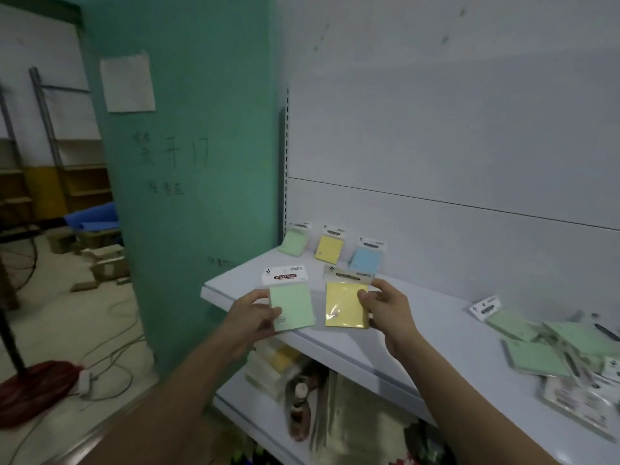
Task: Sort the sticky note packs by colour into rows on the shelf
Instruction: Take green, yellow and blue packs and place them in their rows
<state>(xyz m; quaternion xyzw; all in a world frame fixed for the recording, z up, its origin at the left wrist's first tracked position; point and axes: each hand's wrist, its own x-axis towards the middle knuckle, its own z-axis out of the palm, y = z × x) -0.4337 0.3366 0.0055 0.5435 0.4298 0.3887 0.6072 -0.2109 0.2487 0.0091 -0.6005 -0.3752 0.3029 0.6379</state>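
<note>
Head cam: our left hand [250, 317] grips a green pack [291, 307], right hand [385, 308] a yellow pack [345, 305], above the shelf [436, 317] edge. Next, probably drop each by its matching starter at the back.

Dim flat light, soft blur, edges warped

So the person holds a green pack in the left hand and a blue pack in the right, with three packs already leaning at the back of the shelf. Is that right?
Not quite. The head view shows the right hand holding a yellow pack, not a blue one. The left hand does hold a green pack, and three packs do lean at the back of the shelf; the blue pack is one of them.
</note>
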